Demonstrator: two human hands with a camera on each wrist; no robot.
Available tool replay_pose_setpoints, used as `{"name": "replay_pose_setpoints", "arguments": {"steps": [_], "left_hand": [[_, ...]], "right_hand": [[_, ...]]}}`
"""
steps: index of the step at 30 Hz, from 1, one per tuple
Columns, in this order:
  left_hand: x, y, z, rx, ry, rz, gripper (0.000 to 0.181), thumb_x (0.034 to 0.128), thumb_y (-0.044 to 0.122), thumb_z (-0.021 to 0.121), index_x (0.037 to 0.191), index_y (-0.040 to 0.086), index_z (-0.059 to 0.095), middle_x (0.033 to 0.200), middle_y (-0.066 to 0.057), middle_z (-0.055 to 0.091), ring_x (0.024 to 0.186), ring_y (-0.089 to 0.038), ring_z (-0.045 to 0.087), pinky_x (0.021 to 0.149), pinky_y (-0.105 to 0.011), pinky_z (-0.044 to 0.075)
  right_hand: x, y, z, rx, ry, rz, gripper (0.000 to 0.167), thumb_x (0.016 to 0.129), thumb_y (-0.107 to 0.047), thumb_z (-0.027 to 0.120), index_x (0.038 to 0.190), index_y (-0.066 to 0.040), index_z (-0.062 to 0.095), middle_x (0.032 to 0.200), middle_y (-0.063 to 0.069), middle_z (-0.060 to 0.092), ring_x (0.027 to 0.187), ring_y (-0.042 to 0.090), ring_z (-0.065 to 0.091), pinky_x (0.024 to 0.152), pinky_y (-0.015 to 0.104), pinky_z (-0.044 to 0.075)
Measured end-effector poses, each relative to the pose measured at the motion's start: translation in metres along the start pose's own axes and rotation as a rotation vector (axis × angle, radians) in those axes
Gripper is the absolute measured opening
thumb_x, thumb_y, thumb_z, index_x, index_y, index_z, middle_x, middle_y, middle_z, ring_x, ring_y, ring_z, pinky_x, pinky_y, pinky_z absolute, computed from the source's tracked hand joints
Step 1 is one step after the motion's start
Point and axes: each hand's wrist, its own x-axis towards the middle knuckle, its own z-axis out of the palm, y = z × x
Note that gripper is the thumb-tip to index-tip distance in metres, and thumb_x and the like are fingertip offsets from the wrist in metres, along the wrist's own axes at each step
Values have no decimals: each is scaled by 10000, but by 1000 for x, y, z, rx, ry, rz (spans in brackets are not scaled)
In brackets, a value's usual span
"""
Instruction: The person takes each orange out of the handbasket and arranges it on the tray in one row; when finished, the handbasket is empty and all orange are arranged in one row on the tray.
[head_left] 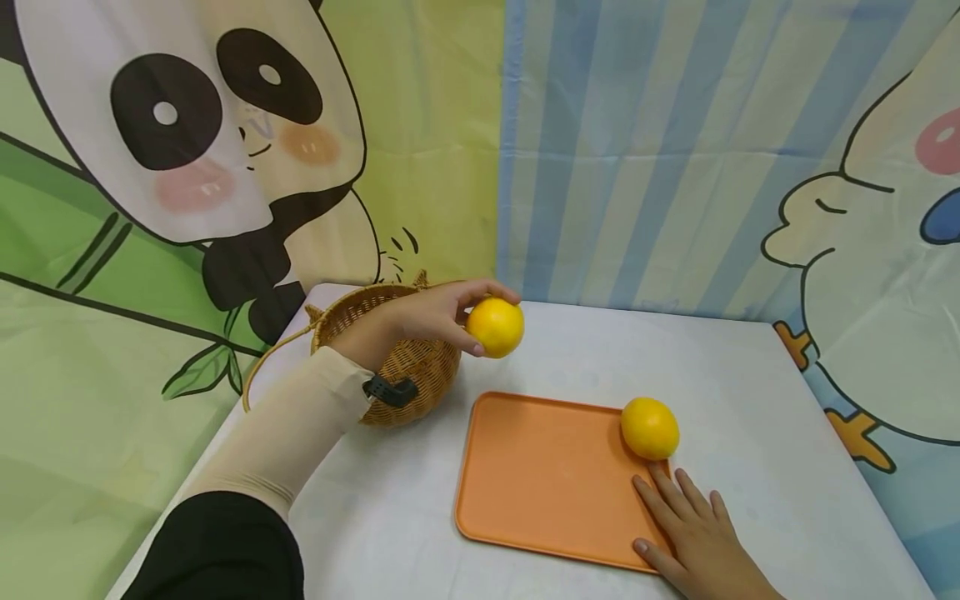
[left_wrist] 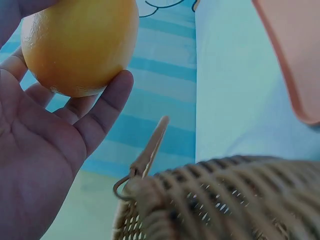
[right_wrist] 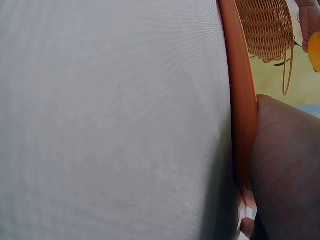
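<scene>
My left hand (head_left: 435, 315) grips a yellow-orange round fruit (head_left: 496, 327) above the table, just right of the wicker basket (head_left: 420, 367). In the left wrist view the thumb and fingers curl round the fruit (left_wrist: 80, 45), with the basket (left_wrist: 220, 195) below. A second such fruit (head_left: 649, 428) sits on the far right corner of the orange tray (head_left: 555, 483). My right hand (head_left: 697, 537) rests on the tray's right edge with its fingers spread, fingertips close to that fruit. In the right wrist view, the hand (right_wrist: 287, 165) lies against the tray's rim (right_wrist: 242, 100).
A white table (head_left: 390, 517) bears everything. The basket's thin handle (head_left: 277, 346) hangs out to its left. Printed curtains with a panda (head_left: 300, 225) and blue stripes (head_left: 600, 150) stand behind and beside the table.
</scene>
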Motion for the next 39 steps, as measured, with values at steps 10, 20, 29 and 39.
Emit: {"name": "replay_pose_setpoints", "arguments": {"steps": [10, 20, 29, 39], "left_hand": [[7, -5, 11, -30, -33, 27, 777, 846, 18, 842, 1535, 109, 496, 1570, -73, 435, 1244, -354, 569, 978, -505, 564], [11, -7, 23, -35, -52, 36, 806, 847, 16, 838, 1559, 75, 465, 1611, -98, 406, 1271, -334, 549, 1022, -479, 545], [15, -12, 32, -42, -59, 72, 781, 846, 2, 835, 1538, 41, 475, 1607, -110, 412, 1277, -333, 543, 1048, -463, 520], [19, -19, 46, -44, -62, 91, 790, 835, -24, 845, 1532, 46, 482, 1616, -110, 407, 1284, -305, 554, 1047, -478, 526]], "right_hand": [[0, 0, 0, -6, 7, 0, 1040, 886, -888, 499, 1625, -156, 478, 1703, 226, 323, 1553, 568, 174, 1119, 857, 81], [0, 0, 1, -12, 7, 6, 1047, 883, -895, 493, 1626, -157, 477, 1706, 221, 321, 1555, 566, 173, 1120, 856, 82], [0, 0, 1, -7, 7, 1, 1045, 887, -889, 497, 1627, -152, 474, 1705, 224, 320, 1554, 567, 171, 1121, 855, 77], [0, 0, 0, -5, 17, -11, 1043, 892, -892, 481, 1623, -150, 479, 1697, 228, 335, 1547, 571, 190, 1114, 861, 86]]}}
